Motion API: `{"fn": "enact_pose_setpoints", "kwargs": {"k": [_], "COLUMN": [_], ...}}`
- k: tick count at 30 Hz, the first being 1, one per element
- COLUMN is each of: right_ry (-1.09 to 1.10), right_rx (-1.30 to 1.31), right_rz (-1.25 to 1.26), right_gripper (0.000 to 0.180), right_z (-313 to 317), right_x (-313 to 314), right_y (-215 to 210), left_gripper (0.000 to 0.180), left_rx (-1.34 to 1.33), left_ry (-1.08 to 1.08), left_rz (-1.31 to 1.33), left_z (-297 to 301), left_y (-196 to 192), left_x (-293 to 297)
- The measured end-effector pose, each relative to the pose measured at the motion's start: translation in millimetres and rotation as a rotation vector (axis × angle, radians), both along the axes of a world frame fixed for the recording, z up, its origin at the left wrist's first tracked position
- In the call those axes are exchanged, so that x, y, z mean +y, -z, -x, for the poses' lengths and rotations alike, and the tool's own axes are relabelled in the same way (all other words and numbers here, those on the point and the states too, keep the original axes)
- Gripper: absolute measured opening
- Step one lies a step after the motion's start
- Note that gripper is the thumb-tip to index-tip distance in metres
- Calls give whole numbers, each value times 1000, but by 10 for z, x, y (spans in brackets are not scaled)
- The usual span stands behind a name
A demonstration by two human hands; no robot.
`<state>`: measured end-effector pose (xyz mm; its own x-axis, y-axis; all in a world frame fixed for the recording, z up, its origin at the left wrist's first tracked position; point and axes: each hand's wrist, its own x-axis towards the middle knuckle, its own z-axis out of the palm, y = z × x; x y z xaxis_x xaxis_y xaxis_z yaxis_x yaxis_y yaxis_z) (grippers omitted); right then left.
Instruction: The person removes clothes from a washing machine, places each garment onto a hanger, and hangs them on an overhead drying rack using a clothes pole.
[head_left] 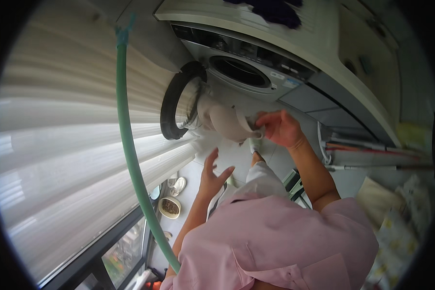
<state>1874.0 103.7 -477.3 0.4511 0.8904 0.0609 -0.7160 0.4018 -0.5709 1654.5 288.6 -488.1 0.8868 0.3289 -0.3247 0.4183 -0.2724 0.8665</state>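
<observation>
A pale beige-pink piece of laundry (227,118) with rounded, cup-like folds hangs in the air before the washing machine (280,72). My right hand (282,129) pinches it by its right edge; its exact kind is blurred. My left hand (214,175) is below and to the left, fingers spread, touching nothing. The machine's round door (168,108), with a dark rim and clear glass, is swung out to the left, just beside the laundry. Inside the drum opening (239,72) it is dark, so its contents are hidden.
A pale counter (319,36) runs above the machine, with dark purple cloth (275,12) on it. A green pole (126,130) crosses in front of the white curtain (67,145) at left. A bowl of brown bits (169,208) stands on the floor. Cloth bundles (396,232) lie at right.
</observation>
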Motion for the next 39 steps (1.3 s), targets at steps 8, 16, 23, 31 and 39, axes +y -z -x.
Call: {"fn": "enact_pose_setpoints", "kwargs": {"k": [8,16,23,31,39], "right_ry": [-2,354,1077,1849,2365], "right_rx": [160,-6,-508,-537,-533], "right_rz": [-666,-373,1106,1238,1885], "right_gripper": [73,70,41,22,22], "right_z": [2092,2933,3704,4729,5230], "right_x": [-31,-851,-1925,-3615,-5694], "right_y": [-1048,-1434,-1505,-2703,-2902], "left_gripper": [122,59,39,45,39], "left_rx": [-526,-54,-70,-97,-48], "left_ry": [192,452,467,518,600], "left_rz": [303,1010,1180,1113,1081], "left_z": [807,1531,1538,1427,1449], "left_y": [-444,-1059,-1547,-1581,-1674], "left_x": [351,-219,-734,-1359,-1844]}}
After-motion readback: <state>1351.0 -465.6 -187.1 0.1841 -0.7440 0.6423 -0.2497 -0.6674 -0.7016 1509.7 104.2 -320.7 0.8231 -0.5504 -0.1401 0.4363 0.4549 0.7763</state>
